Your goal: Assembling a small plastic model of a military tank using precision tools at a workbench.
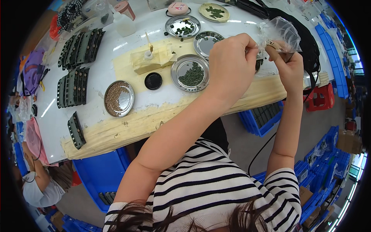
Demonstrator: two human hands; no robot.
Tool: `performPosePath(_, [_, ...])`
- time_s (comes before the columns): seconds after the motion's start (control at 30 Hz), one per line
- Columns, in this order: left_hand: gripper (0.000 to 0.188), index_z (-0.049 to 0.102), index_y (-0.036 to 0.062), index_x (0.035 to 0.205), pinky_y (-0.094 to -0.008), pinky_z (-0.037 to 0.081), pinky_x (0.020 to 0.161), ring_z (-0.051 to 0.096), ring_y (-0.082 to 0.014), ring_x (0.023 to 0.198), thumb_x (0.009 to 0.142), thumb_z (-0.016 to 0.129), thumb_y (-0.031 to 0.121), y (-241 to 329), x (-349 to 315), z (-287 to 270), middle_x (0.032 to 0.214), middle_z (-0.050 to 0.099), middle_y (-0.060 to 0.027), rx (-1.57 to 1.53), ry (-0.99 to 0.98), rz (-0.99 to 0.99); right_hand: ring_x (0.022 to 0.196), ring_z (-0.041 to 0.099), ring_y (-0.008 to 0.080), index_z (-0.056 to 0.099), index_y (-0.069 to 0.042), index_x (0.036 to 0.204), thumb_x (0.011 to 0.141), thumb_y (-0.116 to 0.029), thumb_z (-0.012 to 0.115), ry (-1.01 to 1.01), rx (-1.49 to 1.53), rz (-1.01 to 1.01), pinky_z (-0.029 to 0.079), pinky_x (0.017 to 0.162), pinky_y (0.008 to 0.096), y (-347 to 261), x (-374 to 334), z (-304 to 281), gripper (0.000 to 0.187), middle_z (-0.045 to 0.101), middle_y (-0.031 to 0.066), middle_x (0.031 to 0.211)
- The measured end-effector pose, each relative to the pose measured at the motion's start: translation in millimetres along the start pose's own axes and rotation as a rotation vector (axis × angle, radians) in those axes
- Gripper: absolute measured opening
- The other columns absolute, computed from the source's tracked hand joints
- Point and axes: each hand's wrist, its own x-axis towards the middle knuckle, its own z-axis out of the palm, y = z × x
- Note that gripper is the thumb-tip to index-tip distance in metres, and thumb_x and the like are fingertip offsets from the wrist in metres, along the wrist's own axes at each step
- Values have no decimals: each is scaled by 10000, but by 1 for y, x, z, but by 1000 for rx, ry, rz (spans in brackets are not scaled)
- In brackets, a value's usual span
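Note:
A crinkled clear plastic bag (288, 33) is held up over the right side of the table by my right hand (288, 65), its thumb and fingers closed on the bag's lower part. Beside the bag's left edge, my left hand (234, 63) is closed in a pinch. What its fingertips hold is too small to make out. Left of that hand, a round metal dish (179, 83) holds small dark green pieces. Two more metal dishes (196, 22) (199, 50) with dark pieces stand farther back. Another small dark container shows partly behind my left wrist.
A metal dish (130, 99) of brown granules sits near the front edge, by a round black lid (153, 81). Rows of curved dark green parts (83, 46) stand at left. A yellow wrapped block (150, 62) is mid-table. Blue bins (91, 174) sit below; a person (40, 189) works at left.

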Motion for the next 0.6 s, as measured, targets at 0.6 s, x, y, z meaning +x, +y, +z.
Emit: performPosePath(0.6, [247, 595, 2, 1105, -223, 459, 654, 530, -79, 806, 874, 605, 88, 17, -15, -19, 975, 616, -63, -373, -16, -152, 665, 583, 79, 664, 20, 1045, 827, -257, 702, 307, -359, 179, 475, 613, 228, 28, 45, -37, 355, 678, 53, 892])
